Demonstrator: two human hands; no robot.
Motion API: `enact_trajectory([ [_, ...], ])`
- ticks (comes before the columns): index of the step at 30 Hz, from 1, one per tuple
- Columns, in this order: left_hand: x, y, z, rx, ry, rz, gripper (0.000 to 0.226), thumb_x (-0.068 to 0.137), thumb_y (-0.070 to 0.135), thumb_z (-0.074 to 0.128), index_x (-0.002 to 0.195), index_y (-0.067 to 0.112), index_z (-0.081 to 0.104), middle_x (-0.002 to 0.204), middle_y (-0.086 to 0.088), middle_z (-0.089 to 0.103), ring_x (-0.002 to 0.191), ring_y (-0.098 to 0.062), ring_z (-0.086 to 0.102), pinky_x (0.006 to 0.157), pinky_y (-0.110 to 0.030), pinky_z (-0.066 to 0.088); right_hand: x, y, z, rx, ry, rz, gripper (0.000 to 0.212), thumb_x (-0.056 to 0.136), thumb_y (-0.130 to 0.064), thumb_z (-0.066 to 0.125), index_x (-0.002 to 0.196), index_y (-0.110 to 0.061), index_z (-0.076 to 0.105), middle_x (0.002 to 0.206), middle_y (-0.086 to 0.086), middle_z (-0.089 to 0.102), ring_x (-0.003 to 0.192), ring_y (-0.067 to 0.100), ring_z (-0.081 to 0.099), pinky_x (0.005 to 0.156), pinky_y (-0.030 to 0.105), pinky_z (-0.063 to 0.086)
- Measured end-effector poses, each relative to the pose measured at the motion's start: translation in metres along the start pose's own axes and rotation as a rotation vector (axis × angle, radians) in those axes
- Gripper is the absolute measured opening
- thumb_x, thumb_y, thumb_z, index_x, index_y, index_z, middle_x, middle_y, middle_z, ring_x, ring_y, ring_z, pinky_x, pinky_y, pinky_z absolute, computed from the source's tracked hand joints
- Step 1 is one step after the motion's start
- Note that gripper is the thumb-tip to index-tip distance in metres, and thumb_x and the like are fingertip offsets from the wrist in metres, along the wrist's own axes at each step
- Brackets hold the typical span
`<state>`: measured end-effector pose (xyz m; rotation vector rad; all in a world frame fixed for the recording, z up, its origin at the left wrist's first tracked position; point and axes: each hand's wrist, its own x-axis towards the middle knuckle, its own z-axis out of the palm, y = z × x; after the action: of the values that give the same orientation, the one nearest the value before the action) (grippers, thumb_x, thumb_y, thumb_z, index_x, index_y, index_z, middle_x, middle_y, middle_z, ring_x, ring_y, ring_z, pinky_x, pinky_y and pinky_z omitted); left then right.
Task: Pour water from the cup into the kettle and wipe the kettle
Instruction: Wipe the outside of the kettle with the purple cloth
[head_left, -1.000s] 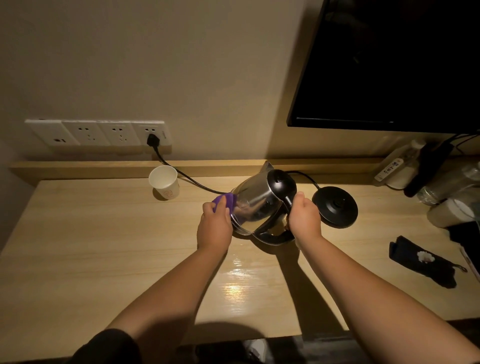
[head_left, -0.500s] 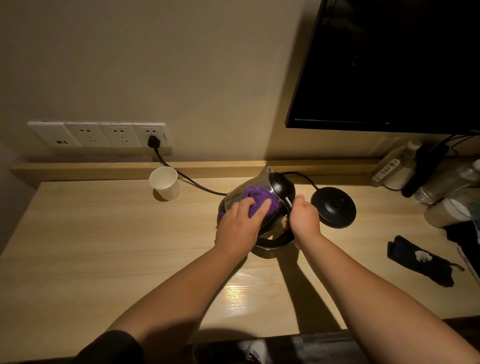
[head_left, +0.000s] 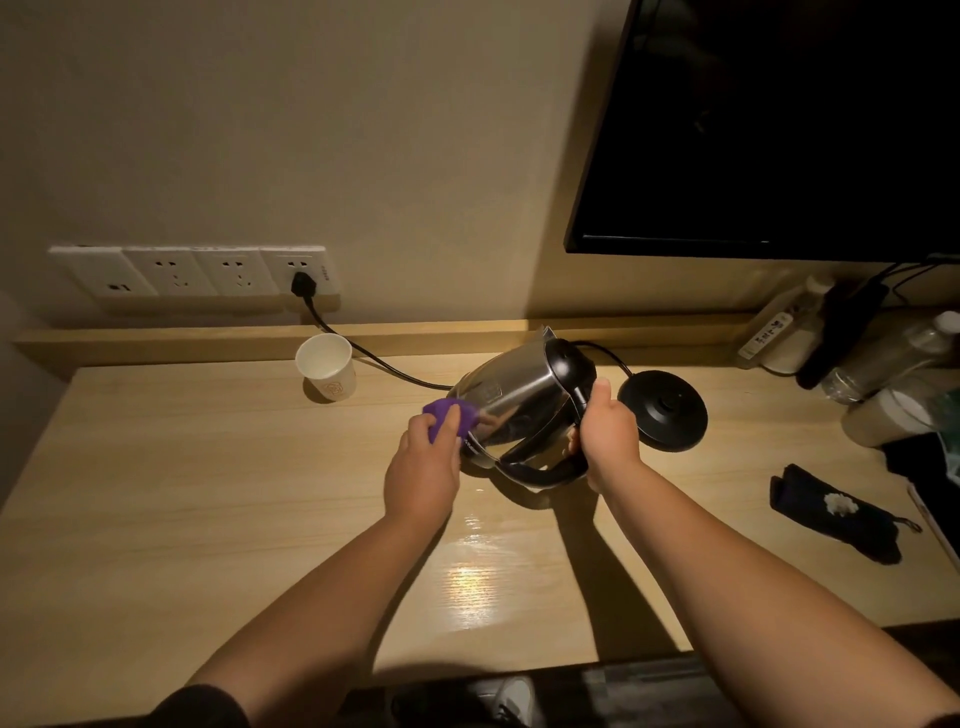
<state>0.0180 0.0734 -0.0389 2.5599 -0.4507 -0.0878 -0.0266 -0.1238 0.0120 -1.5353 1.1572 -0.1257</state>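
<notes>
A steel kettle (head_left: 511, 402) with a black lid and handle lies tilted on the wooden desk (head_left: 182, 493), its spout toward the wall. My right hand (head_left: 605, 434) grips the black handle. My left hand (head_left: 423, 462) presses a purple cloth (head_left: 447, 413) against the kettle's lower left side. A white paper cup (head_left: 327, 366) stands upright at the back left, apart from both hands. The kettle's round black base (head_left: 665, 408) sits just right of my right hand.
A black cord (head_left: 363, 353) runs from the wall sockets (head_left: 192, 273) behind the cup toward the base. A dark TV (head_left: 779, 130) hangs at upper right. Bottles and a remote (head_left: 769, 332) crowd the back right; a dark folded umbrella (head_left: 836, 512) lies on the right.
My left hand with the purple cloth went from the kettle's left side up over its body, then slid back down to the lower left. The right hand kept hold of the handle.
</notes>
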Motion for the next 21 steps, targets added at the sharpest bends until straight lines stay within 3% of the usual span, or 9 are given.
enact_trajectory([
  [3, 0.000, 0.033, 0.003, 0.075, 0.030, 0.255, 0.058, 0.095, 0.027, 0.054, 0.147, 0.023, 0.029, 0.131, -0.008, 0.044, 0.105, -0.017, 0.052, 0.076, -0.025, 0.050, -0.001, -0.003, 0.002, -0.024, 0.002, 0.005, 0.055, 0.100, -0.054, 0.028, 0.098, -0.009, 0.060, 0.083, 0.013, 0.063, 0.081, 0.025, 0.063, 0.080, 0.043, 0.055],
  [7, 0.015, 0.067, -0.001, 0.180, 0.005, 0.468, 0.063, 0.093, 0.027, 0.057, 0.149, 0.024, 0.026, 0.139, -0.013, 0.040, 0.121, -0.028, 0.045, 0.091, -0.037, 0.047, -0.002, -0.007, 0.005, -0.035, 0.005, -0.002, 0.053, 0.101, -0.051, 0.026, 0.101, -0.009, 0.059, 0.092, 0.017, 0.066, 0.087, 0.028, 0.065, 0.085, 0.046, 0.056],
  [11, 0.020, 0.062, -0.003, 0.286, -0.067, 0.545, 0.076, 0.088, 0.028, 0.066, 0.149, 0.027, 0.020, 0.145, -0.011, 0.033, 0.126, -0.028, 0.038, 0.098, -0.037, 0.041, 0.000, -0.008, 0.004, -0.010, -0.018, 0.022, 0.048, 0.102, -0.048, 0.027, 0.087, -0.013, 0.057, 0.088, 0.016, 0.067, 0.084, 0.027, 0.066, 0.085, 0.043, 0.057],
  [14, 0.014, 0.044, -0.002, 0.292, -0.105, 0.584, 0.080, 0.082, 0.024, 0.071, 0.148, 0.025, 0.026, 0.141, -0.013, 0.038, 0.121, -0.029, 0.043, 0.094, -0.037, 0.044, -0.001, -0.008, 0.002, 0.025, -0.040, 0.040, 0.050, 0.102, -0.047, 0.029, 0.083, -0.010, 0.057, 0.068, 0.009, 0.056, 0.065, 0.020, 0.057, 0.069, 0.036, 0.051],
  [17, 0.004, 0.020, 0.007, 0.321, -0.103, 0.649, 0.088, 0.068, 0.012, 0.081, 0.143, 0.023, 0.036, 0.129, -0.015, 0.050, 0.107, -0.030, 0.053, 0.082, -0.039, 0.050, 0.001, -0.006, -0.001, 0.106, -0.074, 0.082, 0.052, 0.102, -0.049, 0.031, 0.088, -0.007, 0.058, 0.057, 0.005, 0.049, 0.053, 0.017, 0.049, 0.063, 0.036, 0.047],
  [21, -0.007, -0.003, 0.015, 0.376, -0.148, 0.629, 0.091, 0.064, 0.013, 0.084, 0.142, 0.024, 0.039, 0.126, -0.013, 0.052, 0.101, -0.027, 0.056, 0.076, -0.036, 0.052, 0.003, -0.004, -0.005, 0.168, -0.087, 0.130, 0.049, 0.103, -0.049, 0.031, 0.097, -0.009, 0.058, 0.055, 0.003, 0.047, 0.048, 0.015, 0.046, 0.056, 0.032, 0.045],
])
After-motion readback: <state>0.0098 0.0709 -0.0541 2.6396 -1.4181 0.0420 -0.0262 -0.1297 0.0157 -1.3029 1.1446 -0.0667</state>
